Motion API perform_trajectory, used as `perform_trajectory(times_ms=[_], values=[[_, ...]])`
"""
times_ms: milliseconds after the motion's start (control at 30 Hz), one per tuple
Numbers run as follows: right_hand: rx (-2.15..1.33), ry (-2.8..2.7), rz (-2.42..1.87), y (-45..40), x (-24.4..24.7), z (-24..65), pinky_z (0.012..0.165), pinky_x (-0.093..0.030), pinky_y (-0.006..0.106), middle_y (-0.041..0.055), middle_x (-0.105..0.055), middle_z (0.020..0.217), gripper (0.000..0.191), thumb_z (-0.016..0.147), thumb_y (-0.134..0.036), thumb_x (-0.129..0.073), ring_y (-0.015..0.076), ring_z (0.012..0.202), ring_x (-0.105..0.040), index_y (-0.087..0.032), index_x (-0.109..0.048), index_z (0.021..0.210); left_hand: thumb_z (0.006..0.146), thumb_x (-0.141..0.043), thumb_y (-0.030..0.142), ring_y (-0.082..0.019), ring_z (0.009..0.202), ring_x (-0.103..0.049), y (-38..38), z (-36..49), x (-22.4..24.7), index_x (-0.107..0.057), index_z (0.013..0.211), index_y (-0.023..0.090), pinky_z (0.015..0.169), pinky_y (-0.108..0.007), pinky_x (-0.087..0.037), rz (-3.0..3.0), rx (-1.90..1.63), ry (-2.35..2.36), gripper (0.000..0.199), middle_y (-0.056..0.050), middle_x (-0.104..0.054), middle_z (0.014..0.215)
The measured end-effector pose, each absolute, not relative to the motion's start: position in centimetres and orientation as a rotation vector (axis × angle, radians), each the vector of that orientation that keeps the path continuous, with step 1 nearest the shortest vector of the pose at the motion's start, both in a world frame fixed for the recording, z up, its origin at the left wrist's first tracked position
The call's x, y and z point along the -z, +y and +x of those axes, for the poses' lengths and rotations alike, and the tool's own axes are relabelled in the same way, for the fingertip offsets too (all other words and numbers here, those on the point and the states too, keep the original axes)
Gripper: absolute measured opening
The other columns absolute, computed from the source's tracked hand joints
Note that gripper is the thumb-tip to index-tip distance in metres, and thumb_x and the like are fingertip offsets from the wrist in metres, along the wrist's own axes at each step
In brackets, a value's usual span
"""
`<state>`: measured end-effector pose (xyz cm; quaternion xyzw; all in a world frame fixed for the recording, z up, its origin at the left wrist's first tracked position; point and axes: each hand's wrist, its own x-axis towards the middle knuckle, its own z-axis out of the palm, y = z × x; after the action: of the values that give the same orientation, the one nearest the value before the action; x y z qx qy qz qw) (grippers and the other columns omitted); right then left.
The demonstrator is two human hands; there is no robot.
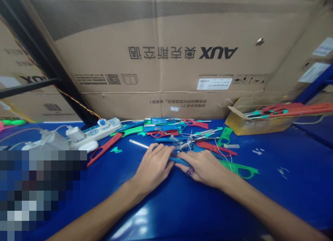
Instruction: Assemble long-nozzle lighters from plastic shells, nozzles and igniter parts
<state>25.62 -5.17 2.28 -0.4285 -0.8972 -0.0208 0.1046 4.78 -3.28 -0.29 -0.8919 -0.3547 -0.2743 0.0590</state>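
Both hands are closed around a blue stick lighter (181, 161) at the middle of the table. My left hand (153, 164) grips it near its metal tube, which sticks out to the upper left past the fingers. My right hand (206, 168) pinches the blue handle part; a dark patch shows on one finger. Much of the lighter is hidden by the fingers. Just behind my hands lie loose metal tubes with thin white wires (188, 141). A green handle shell (240, 169) lies to the right of my right hand, and a red one (218, 148) is beyond it.
A blue table (166, 209) carries more red, green and blue lighter parts along its back. An open carton (256, 126) with red lighters stands at right. On the left are a white power strip (102, 128) with plugs and a black post. Large cardboard boxes (156, 25) wall the back.
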Motion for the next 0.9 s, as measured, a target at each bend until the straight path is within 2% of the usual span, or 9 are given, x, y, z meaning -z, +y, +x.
perform_trajectory(times_ms=[167, 300, 400, 533, 767, 900], values=[[-0.036, -2.587, -1.231, -4.87, -2.01, 25.83, 0.058, -0.039, 0.031, 0.0083, -0.076, 0.098, 0.032, 0.101, -0.039, -0.044, 0.0226, 0.077, -0.07, -0.021, -0.06, 0.122, 0.095, -0.051, 0.013, -0.024, 0.117, -0.057, -3.65, 5.22, -0.28, -0.052, 0.129, 0.017, 0.112, -0.049, -0.035, -2.715, 0.897, -1.018, 0.034, -0.008, -0.065, 0.122], [-0.061, -2.579, -1.21, -4.8, -1.83, 26.03, 0.061, -0.041, 0.031, 0.0081, -0.075, 0.097, 0.031, 0.102, -0.039, -0.041, 0.022, 0.079, -0.07, -0.021, -0.062, 0.116, 0.098, -0.047, 0.013, -0.021, 0.12, -0.056, -3.77, 5.36, -0.53, -0.052, 0.13, 0.016, 0.119, -0.052, -0.029, -2.725, 0.932, -0.959, 0.032, -0.008, -0.065, 0.125], [-0.063, -2.619, -1.217, -4.75, -1.86, 26.09, 0.061, -0.041, 0.03, 0.0074, -0.075, 0.095, 0.031, 0.103, -0.04, -0.04, 0.0222, 0.079, -0.071, -0.02, -0.062, 0.112, 0.099, -0.046, 0.014, -0.021, 0.118, -0.058, -3.8, 5.28, -0.45, -0.055, 0.128, 0.014, 0.119, -0.053, -0.029, -2.689, 0.95, -0.901, 0.031, -0.008, -0.066, 0.123], [-0.094, -2.627, -1.18, -4.55, -1.83, 26.16, 0.064, -0.043, 0.03, 0.0064, -0.075, 0.101, 0.029, 0.102, -0.039, -0.043, 0.0217, 0.084, -0.071, -0.021, -0.059, 0.118, 0.099, -0.047, 0.014, -0.021, 0.115, -0.06, -3.62, 5.16, -0.13, -0.057, 0.126, 0.014, 0.118, -0.052, -0.03, -2.681, 0.963, -0.912, 0.029, -0.007, -0.067, 0.121], [-0.088, -2.625, -1.196, -4.51, -1.85, 26.26, 0.063, -0.043, 0.03, 0.0065, -0.076, 0.095, 0.03, 0.102, -0.039, -0.043, 0.0214, 0.081, -0.071, -0.02, -0.064, 0.112, 0.1, -0.049, 0.016, -0.02, 0.113, -0.06, -3.63, 5.3, -0.16, -0.057, 0.126, 0.015, 0.117, -0.048, -0.028, -2.698, 1.005, -0.888, 0.027, -0.006, -0.068, 0.121], [-0.171, -2.559, -1.174, -4.4, -2.58, 26.53, 0.07, -0.047, 0.03, 0.0041, -0.076, 0.101, 0.037, 0.099, -0.045, -0.051, 0.0209, 0.084, -0.072, -0.024, -0.06, 0.128, 0.1, -0.051, 0.016, -0.02, 0.105, -0.061, -3.16, 4.95, -0.05, -0.056, 0.128, 0.018, 0.107, -0.045, -0.037, -2.68, 1.001, -0.945, 0.029, -0.005, -0.069, 0.12]])
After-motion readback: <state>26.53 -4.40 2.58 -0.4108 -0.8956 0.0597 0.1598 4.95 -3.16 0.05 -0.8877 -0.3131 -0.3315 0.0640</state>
